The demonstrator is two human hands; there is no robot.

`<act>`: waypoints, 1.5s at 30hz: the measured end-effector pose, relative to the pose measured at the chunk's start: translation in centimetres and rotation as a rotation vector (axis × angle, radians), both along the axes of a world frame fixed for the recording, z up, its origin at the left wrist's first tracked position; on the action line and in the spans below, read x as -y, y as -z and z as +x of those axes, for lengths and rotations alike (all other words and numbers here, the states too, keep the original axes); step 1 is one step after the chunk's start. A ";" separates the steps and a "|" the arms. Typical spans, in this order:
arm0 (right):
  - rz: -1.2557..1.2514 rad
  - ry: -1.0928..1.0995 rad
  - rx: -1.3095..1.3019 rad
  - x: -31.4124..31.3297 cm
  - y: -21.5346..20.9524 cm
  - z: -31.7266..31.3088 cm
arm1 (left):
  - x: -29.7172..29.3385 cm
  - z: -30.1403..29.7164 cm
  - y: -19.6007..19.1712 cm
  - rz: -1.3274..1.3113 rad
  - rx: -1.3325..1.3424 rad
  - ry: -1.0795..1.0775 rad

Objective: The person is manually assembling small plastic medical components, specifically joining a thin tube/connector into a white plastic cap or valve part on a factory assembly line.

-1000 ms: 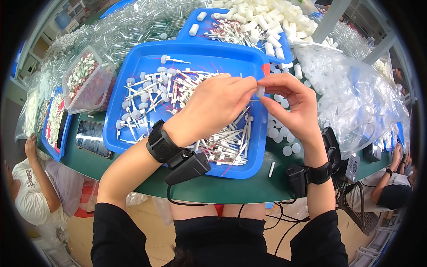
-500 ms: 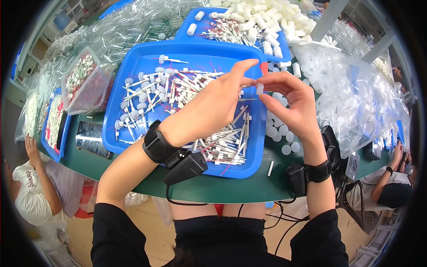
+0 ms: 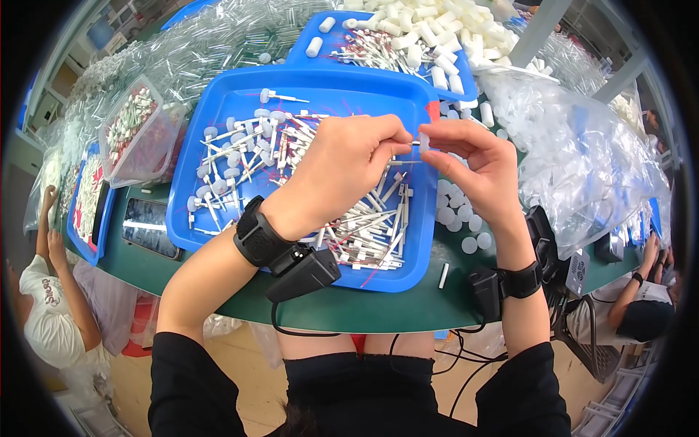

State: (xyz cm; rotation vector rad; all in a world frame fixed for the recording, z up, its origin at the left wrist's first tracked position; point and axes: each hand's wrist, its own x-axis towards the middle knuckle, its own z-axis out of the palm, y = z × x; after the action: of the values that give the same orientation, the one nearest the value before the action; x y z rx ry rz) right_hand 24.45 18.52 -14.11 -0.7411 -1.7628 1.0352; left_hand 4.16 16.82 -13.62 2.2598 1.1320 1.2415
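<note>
Over the right side of a large blue tray (image 3: 298,80), my two hands meet fingertip to fingertip. My right hand (image 3: 480,167) pinches a translucent white cap (image 3: 424,142) between thumb and fingers. Facing it, my left hand (image 3: 342,171) is closed in a pinch on a thin white stick, mostly hidden by the fingers; its end meets the cap. On the tray's left lie several sticks with round caps fitted (image 3: 233,156). White sticks with reddish threads (image 3: 364,240) fill its middle and near side. Loose translucent caps (image 3: 459,211) lie beside the tray, below my right hand.
Behind is another blue tray (image 3: 313,62) with sticks and white foam cylinders (image 3: 437,54). Clear plastic tubes (image 3: 218,44) pile up at the far left, plastic bags (image 3: 575,153) at right. A clear tub (image 3: 142,146) and a phone (image 3: 153,227) stand left. Other people sit at both sides.
My left fingers, raised and spread before, have closed into a pinch against the cap. My right hand stays nearly in place, still holding the cap.
</note>
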 end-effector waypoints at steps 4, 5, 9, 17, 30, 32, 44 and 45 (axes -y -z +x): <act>-0.072 -0.007 -0.037 0.4 0.0 -0.4 | 0.3 0.0 -0.1 0.061 -0.047 -0.020; -0.073 -0.008 -0.037 0.4 0.1 -0.4 | 0.4 0.0 0.0 0.061 -0.046 -0.021; -0.098 0.008 -0.062 0.5 0.3 -0.5 | 0.6 0.3 0.1 0.040 0.001 -0.033; 0.002 0.012 0.027 0.6 0.3 -0.6 | 0.9 0.3 0.1 0.199 -0.123 -0.038; -0.057 0.107 -0.127 0.9 -0.3 -1.7 | 0.1 -1.8 -2.6 0.358 -0.229 -0.231; 0.396 0.283 0.437 0.6 0.4 -1.3 | -0.2 -3.8 -3.7 0.176 -0.526 -0.557; 0.161 0.198 0.187 -1.3 0.2 1.3 | -0.5 -3.1 -5.7 0.046 0.013 -0.461; -0.091 0.074 -0.085 -1.5 0.1 1.5 | -0.6 -3.0 -5.4 0.047 0.011 -0.463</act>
State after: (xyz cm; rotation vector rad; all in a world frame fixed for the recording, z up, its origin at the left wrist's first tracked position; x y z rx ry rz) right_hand 25.93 20.01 -14.25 -0.8013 -1.6135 1.0866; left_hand 1.20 17.40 -8.20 2.0850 1.7036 1.4508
